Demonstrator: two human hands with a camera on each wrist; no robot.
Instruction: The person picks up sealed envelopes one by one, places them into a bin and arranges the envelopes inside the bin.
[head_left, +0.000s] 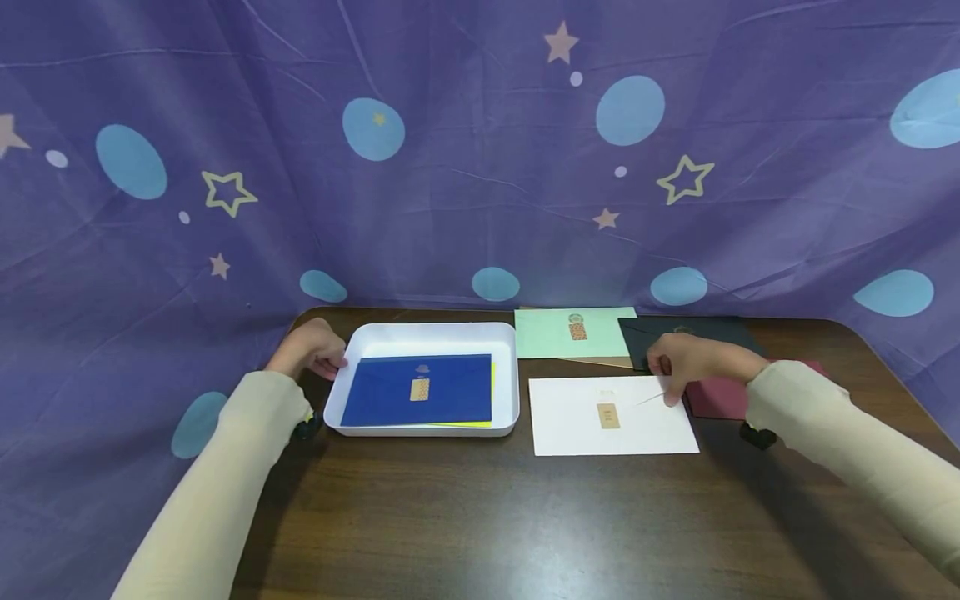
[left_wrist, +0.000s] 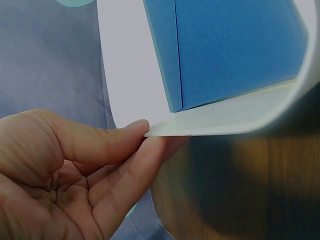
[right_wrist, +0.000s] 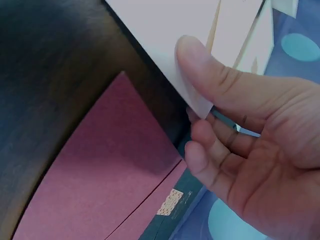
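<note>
My left hand (head_left: 309, 347) pinches the left rim of a white tray (head_left: 442, 335) between thumb and fingers, as the left wrist view also shows. Inside the tray lies a blue envelope (head_left: 457, 392) with a gold label, and a yellow envelope (head_left: 492, 400) peeks out beneath it. At the right, my right hand (head_left: 693, 363) pinches a corner of a white envelope (head_left: 570, 425) with a gold label. In the right wrist view the thumb lies over that white corner (right_wrist: 165, 45), with fingers behind it. Below it shows a dark red envelope (right_wrist: 100, 160).
Behind the white envelope lie a mint green envelope (head_left: 540, 333) and a dark green envelope (head_left: 727, 329). The dark red one is partly covered by my right arm. A brown wooden table (head_left: 420, 517) carries everything; a purple patterned cloth (head_left: 450, 208) hangs behind it.
</note>
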